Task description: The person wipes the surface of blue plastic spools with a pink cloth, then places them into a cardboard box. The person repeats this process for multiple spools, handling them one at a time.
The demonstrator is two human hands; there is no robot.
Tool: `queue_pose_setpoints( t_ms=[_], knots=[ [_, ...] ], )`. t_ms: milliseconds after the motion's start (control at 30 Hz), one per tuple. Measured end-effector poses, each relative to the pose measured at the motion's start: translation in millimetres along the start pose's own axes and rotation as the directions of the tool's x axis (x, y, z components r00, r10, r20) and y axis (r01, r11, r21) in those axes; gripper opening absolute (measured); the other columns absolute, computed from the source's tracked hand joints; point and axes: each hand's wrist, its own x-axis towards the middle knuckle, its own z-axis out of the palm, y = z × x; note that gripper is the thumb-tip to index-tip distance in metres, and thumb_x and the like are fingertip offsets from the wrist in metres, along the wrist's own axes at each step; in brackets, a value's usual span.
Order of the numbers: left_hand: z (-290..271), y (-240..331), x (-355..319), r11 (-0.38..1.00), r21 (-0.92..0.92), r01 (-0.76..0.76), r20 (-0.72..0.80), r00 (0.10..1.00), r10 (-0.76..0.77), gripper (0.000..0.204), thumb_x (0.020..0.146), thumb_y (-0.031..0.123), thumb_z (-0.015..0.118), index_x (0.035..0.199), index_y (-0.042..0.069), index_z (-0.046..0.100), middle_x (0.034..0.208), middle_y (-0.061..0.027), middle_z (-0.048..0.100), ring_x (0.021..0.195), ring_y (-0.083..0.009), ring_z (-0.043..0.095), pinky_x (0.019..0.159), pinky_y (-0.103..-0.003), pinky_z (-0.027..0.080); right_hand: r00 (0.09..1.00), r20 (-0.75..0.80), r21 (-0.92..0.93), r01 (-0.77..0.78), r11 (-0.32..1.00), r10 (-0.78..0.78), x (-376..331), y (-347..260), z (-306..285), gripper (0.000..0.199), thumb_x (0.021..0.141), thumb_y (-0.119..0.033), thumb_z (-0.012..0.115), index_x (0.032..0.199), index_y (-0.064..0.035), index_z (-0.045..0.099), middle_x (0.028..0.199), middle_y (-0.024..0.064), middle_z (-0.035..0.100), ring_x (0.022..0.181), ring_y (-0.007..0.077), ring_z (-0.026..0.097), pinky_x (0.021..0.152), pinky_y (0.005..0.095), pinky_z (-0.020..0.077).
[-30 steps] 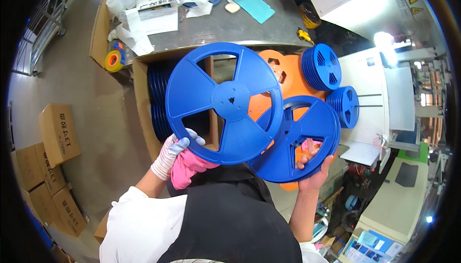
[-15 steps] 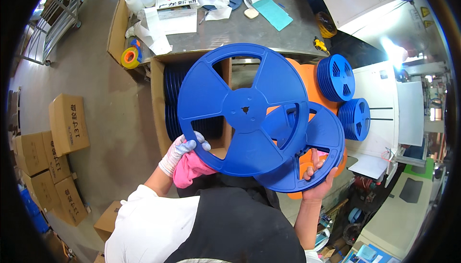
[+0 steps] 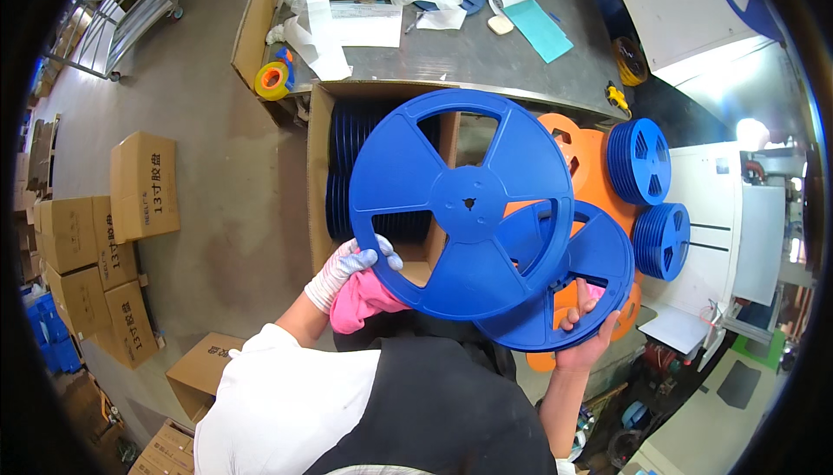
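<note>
My left hand [image 3: 351, 268], in a pale glove, grips the lower left rim of a large blue plastic reel [image 3: 473, 280] with wedge-shaped openings. A pink cloth [image 3: 363, 301] is bunched in the same hand below the rim. My bare right hand [image 3: 586, 332] holds the lower right edge of another blue reel [image 3: 607, 254], its fingers showing through an opening. The first reel overlaps this one, so I cannot tell whether more than one is in my right hand. Behind the first reel, an open cardboard box [image 3: 320, 163] holds dark blue reels [image 3: 347, 150] on edge.
A metal table [image 3: 451, 54] with papers, bottles and a tape roll [image 3: 273, 81] lies beyond the box. Orange reel-like pieces [image 3: 599, 163] and two stacks of blue reels [image 3: 646, 163] are at right. Cardboard boxes [image 3: 143, 184] and a wire cart [image 3: 143, 19] stand left.
The whole view has shifted, so the table, box and reels appear farther right. Both hands keep their holds; the two reels overlap much as before.
</note>
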Motion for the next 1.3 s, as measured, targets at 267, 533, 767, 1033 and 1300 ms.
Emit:
queue_pose_setpoints(
  t_ms=[267,533,767,1033,1300],
  knots=[
    [7,-3,-9,1.0,-0.007,-0.002,-0.056,0.998,0.002,0.028,0.088,0.023,0.073,0.106,0.005,0.062,0.099,-0.0127,0.066,0.099,-0.0252,0.065,0.093,-0.041,0.053,0.999,0.027,-0.014,-0.034,0.999,0.034,5,3,1,0.05,0.097,-0.055,0.049,0.101,-0.0054,0.055,0.149,0.0207,0.036,0.067,0.0196,0.06,0.06,0.0299,0.0522],
    [-39,2,-21,0.926,0.348,-0.146,-0.296,0.92,0.256,0.015,0.098,0.011,0.055,0.111,0.004,0.059,0.098,-0.012,0.067,0.093,-0.0194,0.065,0.086,-0.034,0.055,1.0,0.003,-0.026,0.013,1.0,-0.013,1,2,-9,0.05,0.097,-0.052,0.05,0.106,-0.0036,0.058,0.152,0.0253,0.031,0.072,0.0174,0.059,0.06,0.0268,0.0506],
    [-139,-5,19,0.516,0.836,0.186,-0.51,0.61,0.606,0.009,0.098,0.013,0.051,0.095,0.005,0.054,0.072,-0.0045,0.06,0.059,-0.0129,0.054,0.056,-0.032,0.048,0.999,-0.036,-0.017,0.019,1.0,-0.02,-5,3,-15,0.049,0.099,-0.051,0.049,0.101,-0.0035,0.057,0.157,0.0267,0.019,0.072,0.0169,0.061,0.062,0.0273,0.0524],
    [-169,37,83,-0.081,0.768,0.636,-0.367,0.54,0.757,0.016,0.084,0.016,0.059,0.095,0.005,0.055,0.075,-0.0202,0.066,0.074,-0.0405,0.066,0.066,-0.05,0.051,0.999,-0.043,-0.001,0.019,1.0,-0.019,-6,4,-15,0.048,0.099,-0.051,0.049,0.108,-0.0042,0.057,0.157,0.024,0.02,0.073,0.0187,0.062,0.061,0.028,0.0529],
    [-245,44,132,0.302,0.781,0.547,-0.607,0.549,0.575,0.018,0.097,0.02,0.045,0.095,0.005,0.055,0.084,-0.0179,0.065,0.075,-0.0332,0.06,0.069,-0.042,0.05,0.996,-0.089,-0.017,0.011,1.0,-0.013,-11,1,-5,0.048,0.099,-0.05,0.05,0.107,-0.0038,0.057,0.156,0.0215,0.022,0.074,0.0186,0.06,0.063,0.0281,0.0514]
  ],
)
